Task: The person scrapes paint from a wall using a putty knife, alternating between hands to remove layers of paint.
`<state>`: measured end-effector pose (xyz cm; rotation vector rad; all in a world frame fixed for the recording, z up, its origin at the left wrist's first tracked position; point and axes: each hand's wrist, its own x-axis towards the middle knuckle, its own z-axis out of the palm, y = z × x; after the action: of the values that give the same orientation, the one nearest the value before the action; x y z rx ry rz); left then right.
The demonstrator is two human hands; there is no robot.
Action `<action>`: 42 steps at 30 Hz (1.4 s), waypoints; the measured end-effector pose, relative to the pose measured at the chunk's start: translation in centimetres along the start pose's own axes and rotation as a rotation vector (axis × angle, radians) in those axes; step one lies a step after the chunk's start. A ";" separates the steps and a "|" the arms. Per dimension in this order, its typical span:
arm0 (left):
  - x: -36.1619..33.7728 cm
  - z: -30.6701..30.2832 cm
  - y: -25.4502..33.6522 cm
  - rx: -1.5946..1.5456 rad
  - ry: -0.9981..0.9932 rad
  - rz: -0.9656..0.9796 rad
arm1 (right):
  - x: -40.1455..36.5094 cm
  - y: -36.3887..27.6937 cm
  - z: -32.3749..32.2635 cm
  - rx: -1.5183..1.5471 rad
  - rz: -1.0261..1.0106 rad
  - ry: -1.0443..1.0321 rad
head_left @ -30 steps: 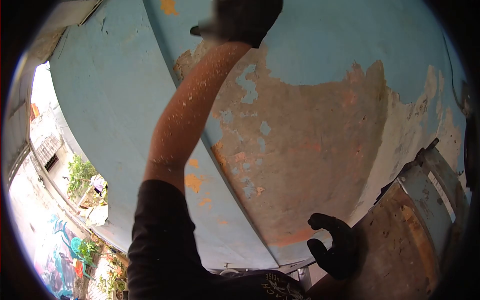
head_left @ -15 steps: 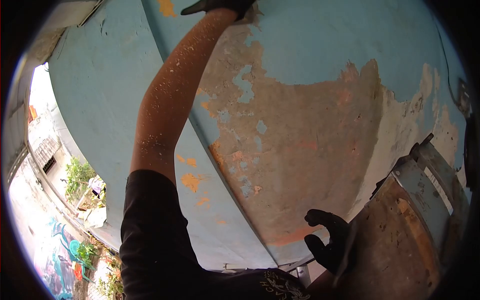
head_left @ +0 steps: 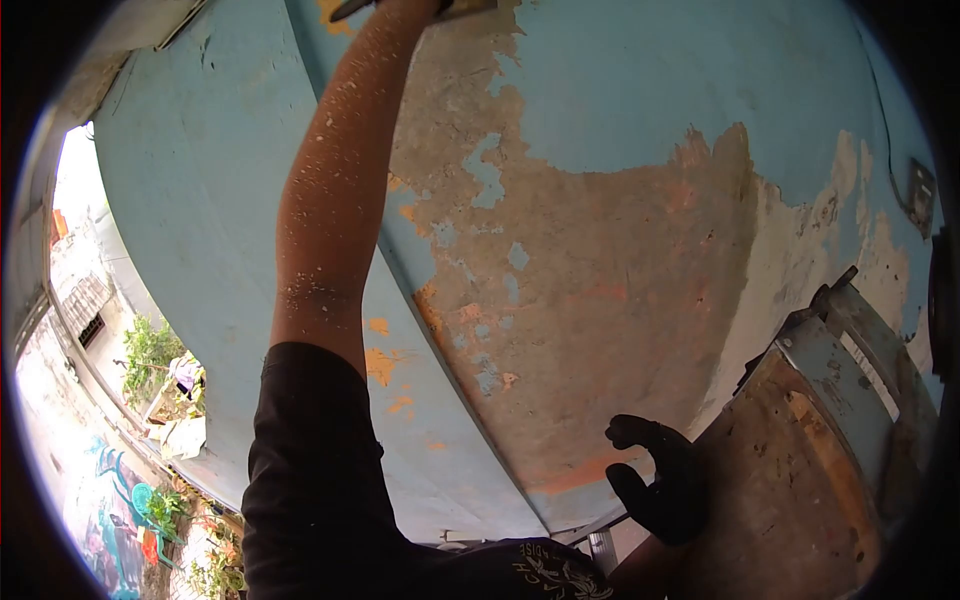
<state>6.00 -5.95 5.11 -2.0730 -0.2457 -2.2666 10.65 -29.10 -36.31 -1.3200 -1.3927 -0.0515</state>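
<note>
My left arm, dusted with pale flakes, reaches up the wall. My left hand (head_left: 412, 6), in a black glove, is mostly cut off by the top edge, with one finger or the thumb sticking out left. Beside it shows the edge of a flat grey scraper-like tool (head_left: 472, 9), against the bare plaster (head_left: 620, 260). Light blue paint (head_left: 640, 80) surrounds that brown patch, with ragged edges. At lower right my right hand (head_left: 660, 480), also in a black glove, is held with fingers curved and apart, nothing between them, in front of a worn brown board (head_left: 780, 480).
A raised ledge or seam (head_left: 450, 370) runs diagonally down the wall. A grey metal frame (head_left: 835, 370) adjoins the board at right. A switch box (head_left: 920, 190) with a cable is on the far right wall. Plants (head_left: 150, 355) and a turquoise chair (head_left: 150, 505) show outside at left.
My left hand and its tool have moved up and slightly left, further out of the frame. My right hand has kept nearly the same place and shape.
</note>
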 end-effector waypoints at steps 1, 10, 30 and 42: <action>-0.8 1.2 -1.4 0.047 0.052 0.008 | 0.0 0.0 0.0 0.022 -0.016 0.020; -0.1 0.1 -0.4 0.037 0.005 0.041 | 0.1 -0.2 0.0 0.006 -0.033 0.013; -5.6 5.0 -3.2 0.213 -0.248 0.090 | 0.0 -0.1 -0.3 0.041 -0.025 -0.014; -4.9 5.3 -3.1 0.132 -0.311 0.155 | 0.0 0.1 -0.3 0.022 -0.026 -0.005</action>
<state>11.25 -2.37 0.49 -2.2776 -0.2330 -1.7879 10.87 -29.26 -36.31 -1.2851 -1.4109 -0.0506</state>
